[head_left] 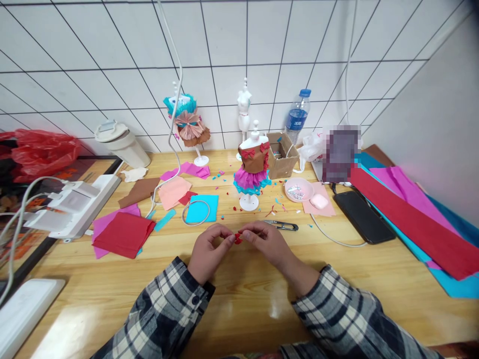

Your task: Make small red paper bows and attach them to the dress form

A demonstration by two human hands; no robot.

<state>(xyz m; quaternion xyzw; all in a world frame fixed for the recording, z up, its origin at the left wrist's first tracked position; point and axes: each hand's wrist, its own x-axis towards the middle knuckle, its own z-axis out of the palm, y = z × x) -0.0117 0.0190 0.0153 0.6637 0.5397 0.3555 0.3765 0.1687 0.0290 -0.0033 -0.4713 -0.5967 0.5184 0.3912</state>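
Note:
My left hand (207, 252) and my right hand (267, 242) meet over the wooden table (239, 294), fingertips pinched together on a small red paper piece (238, 237). Just beyond them stands a small white mannequin (252, 167) dressed in a brown top with red bows and a pink and teal ruffled skirt. Small scissors (284, 226) lie right of my right hand. Two other mannequins stand at the back: one (187, 122) with teal and brown paper, one (244, 107) bare white.
Red, pink, brown and blue paper sheets (125, 232) lie left. Long crepe strips (411, 214) run along the right, beside a black phone (362, 217). A cardboard box (282, 154), water bottle (297, 114), pink dish (298, 189), power strip (75, 207) and white cup (121, 142) stand around.

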